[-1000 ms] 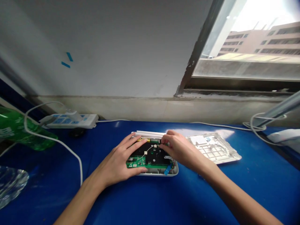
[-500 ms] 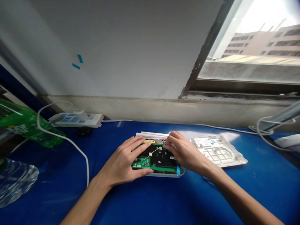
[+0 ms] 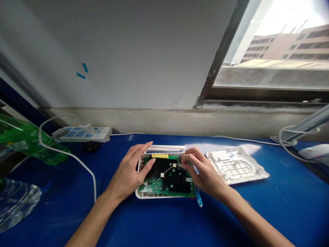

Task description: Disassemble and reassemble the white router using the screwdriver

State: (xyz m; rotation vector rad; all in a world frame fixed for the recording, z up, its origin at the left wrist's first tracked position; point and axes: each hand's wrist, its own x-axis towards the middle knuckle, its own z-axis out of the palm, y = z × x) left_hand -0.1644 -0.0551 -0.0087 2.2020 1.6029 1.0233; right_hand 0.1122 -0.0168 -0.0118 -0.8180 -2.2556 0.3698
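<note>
An opened white device shell lies on the blue table, holding a green circuit board with a black middle, a yellow label and a thin white wire across it. My left hand rests on the shell's left side, fingers spread along its edge and onto the board. My right hand is at the board's right side, thumb and forefinger pinched together at the white wire's end near the top right. A blue tab sticks out under my right hand.
The removed white cover lies to the right of the device. A white power strip with a cable sits at the back left, next to a green bottle. Clear crumpled plastic is at the far left. White cables lie back right.
The device has been drawn nearer and tilted up toward me, showing more of the board. My left hand shifted to its left edge; my right hand still pinches at the wire.
</note>
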